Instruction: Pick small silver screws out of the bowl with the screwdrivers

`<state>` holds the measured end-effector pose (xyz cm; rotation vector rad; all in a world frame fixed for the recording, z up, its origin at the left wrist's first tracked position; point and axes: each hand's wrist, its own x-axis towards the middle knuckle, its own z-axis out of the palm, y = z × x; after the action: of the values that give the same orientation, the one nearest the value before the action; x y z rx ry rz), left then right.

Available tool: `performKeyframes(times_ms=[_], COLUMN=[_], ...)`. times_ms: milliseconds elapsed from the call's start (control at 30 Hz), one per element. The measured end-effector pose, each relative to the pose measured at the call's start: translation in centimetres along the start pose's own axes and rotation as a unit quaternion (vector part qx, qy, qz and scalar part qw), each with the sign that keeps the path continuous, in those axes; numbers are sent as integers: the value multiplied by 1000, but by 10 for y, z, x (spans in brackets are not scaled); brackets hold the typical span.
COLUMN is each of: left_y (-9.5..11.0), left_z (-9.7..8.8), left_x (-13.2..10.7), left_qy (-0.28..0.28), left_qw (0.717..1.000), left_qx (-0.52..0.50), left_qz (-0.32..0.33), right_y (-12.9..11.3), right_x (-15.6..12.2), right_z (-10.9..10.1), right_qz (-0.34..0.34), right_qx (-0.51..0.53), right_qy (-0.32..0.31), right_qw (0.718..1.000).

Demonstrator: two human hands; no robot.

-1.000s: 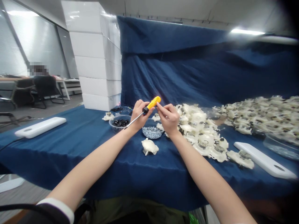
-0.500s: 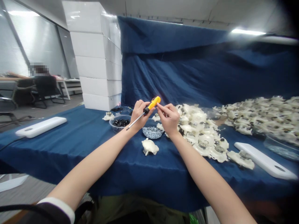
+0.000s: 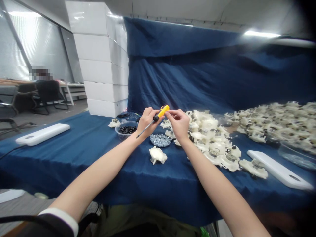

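Note:
A screwdriver (image 3: 161,112) with a yellow and black handle lies slantwise across my left hand (image 3: 146,122), which is closed on it. Its metal shaft points down to the left, above the wrist. At the handle's end, the fingers of my right hand (image 3: 179,123) are pinched together; whatever they hold, if anything, is too small to make out. Below both hands, a single cream plastic part (image 3: 157,154) rests on the blue cloth. Just behind it stands a clear bowl of small metal screws (image 3: 160,140), and to its left a clear bowl of small black pieces (image 3: 127,129).
Right of my right hand is a heap of cream plastic parts (image 3: 209,138), with a larger pile (image 3: 278,118) farther right. White flat devices lie at left (image 3: 43,134) and right (image 3: 278,169). Stacked white boxes (image 3: 98,70) rise at the back left beside a blue curtain (image 3: 177,75).
The screwdriver's handle has dipped slightly, and its tip has shifted a little to the right. My right fingers have drawn closer together near the handle's end.

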<state>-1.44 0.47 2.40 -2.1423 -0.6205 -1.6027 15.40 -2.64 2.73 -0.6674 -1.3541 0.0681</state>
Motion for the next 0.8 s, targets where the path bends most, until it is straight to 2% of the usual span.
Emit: performKeyframes(times_ms=[400,800], left_y=[-4,1], left_z=[2,3], left_x=[-1,1], left_qy=[-13,-39], left_qw=[1000,999], left_qx=[12,15], left_qz=[16,-9], right_y=[11,23], right_x=[1,2], right_z=[4,-1], right_qz=[58,-25], right_qx=[56,-75], right_qy=[-42,-96], right_qw=[996,992])
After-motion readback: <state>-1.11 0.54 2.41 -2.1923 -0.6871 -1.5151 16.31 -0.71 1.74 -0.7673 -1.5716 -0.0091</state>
